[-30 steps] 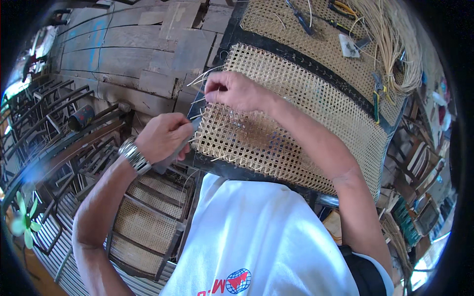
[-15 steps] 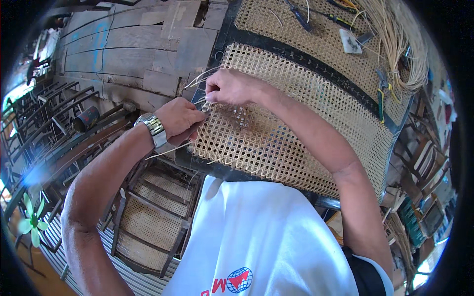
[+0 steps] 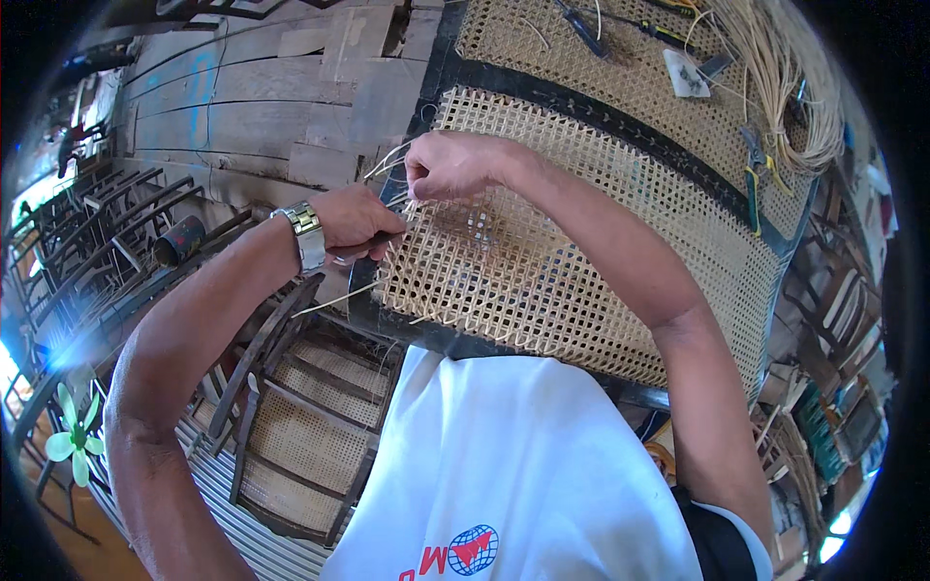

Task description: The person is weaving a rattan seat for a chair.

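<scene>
A woven cane panel [image 3: 581,281] with an open mesh is fixed in a dark frame [image 3: 366,315] in front of me. At the panel's left edge my right hand [image 3: 453,165] is closed, thumb and fingers pinching the end of a pale cane strand [image 3: 412,205]. Just below and to the left, my left hand [image 3: 356,221], with a metal watch on the wrist, is closed against the same edge. What its curled fingers hold is hidden. Loose strand ends [image 3: 386,160] stick out past the frame by my right hand, and another strand [image 3: 334,298] juts out lower down.
On the farther cane section lie a dark-handled tool [image 3: 586,37], pliers [image 3: 753,169], a small white packet [image 3: 686,74] and a bundle of cane strands [image 3: 809,136]. A chair frame with cane panels [image 3: 300,421] stands at lower left; wooden frames [image 3: 145,218] are stacked beyond.
My left hand has shifted slightly left and its wrist has turned. My right hand stays at almost the same spot on the panel's edge.
</scene>
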Demonstrator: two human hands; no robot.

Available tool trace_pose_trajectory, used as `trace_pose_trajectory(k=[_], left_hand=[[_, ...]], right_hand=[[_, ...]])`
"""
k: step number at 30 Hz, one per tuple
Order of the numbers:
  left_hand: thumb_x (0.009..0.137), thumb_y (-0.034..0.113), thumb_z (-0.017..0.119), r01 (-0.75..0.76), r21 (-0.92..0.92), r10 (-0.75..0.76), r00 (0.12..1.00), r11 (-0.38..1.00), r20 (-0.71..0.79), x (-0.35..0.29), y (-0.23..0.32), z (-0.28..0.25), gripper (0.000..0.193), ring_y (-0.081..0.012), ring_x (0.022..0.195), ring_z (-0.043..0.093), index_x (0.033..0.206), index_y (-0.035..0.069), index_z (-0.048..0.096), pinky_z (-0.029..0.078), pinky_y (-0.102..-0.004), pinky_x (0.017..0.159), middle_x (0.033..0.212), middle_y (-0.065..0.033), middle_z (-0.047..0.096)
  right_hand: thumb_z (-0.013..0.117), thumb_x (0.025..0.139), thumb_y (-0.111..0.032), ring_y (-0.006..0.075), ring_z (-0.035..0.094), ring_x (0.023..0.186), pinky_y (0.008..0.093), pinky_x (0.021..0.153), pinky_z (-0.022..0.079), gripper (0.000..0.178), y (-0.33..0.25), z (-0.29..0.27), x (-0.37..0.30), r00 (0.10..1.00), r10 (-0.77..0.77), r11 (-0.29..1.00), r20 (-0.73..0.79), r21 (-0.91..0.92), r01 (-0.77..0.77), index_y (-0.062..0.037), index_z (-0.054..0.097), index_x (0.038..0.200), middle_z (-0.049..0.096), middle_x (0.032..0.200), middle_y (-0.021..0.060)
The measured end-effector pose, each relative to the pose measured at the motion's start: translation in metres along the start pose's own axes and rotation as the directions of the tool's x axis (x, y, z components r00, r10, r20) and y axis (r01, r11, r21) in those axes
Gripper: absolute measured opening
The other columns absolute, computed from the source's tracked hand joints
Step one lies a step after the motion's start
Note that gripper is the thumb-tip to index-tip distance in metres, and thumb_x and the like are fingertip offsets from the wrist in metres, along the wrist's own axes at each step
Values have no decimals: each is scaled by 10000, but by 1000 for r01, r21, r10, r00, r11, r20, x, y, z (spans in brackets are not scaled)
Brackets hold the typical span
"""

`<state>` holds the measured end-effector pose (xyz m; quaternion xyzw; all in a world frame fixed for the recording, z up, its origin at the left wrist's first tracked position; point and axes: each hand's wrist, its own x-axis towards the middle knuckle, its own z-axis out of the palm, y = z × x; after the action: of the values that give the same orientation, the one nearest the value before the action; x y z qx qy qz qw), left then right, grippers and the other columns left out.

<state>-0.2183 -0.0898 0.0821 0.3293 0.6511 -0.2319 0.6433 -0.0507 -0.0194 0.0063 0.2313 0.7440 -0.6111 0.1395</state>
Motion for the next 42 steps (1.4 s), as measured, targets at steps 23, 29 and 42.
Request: trace_pose_trajectory(k=[23, 29, 42], left_hand=[[933, 349, 578, -385, 41, 340, 753, 922, -564, -3, -39, 67, 404, -318, 595, 609, 808, -28, 647, 471, -404, 576, 662, -199, 622], [938, 332, 597, -338, -151, 251, 876, 929, -411, -11, -26, 55, 408, -175, 545, 624, 785, -43, 652, 498, -328, 557, 621, -100, 664], [977, 290, 582, -217, -206, 146, 938, 954, -313, -36, -49, 13, 315, -117, 516, 594, 888, -11, 612, 463, -275, 476, 643, -47, 634]], right_hand=[[635, 763, -128, 216, 644, 637, 370, 587, 508, 175, -2, 11, 13, 991, -136, 976, -9, -174, 133, 35, 681, 807, 668, 709, 141], [679, 775, -141, 237, 668, 742, 366, 668, 518, 188, 6, 20, 7, 979, -149, 978, -140, -165, 125, 39, 688, 829, 675, 784, 159], [691, 782, -149, 210, 642, 808, 355, 710, 510, 152, 3, 19, 1, 981, -127, 989, -150, -91, 114, -9, 686, 842, 639, 875, 102]])
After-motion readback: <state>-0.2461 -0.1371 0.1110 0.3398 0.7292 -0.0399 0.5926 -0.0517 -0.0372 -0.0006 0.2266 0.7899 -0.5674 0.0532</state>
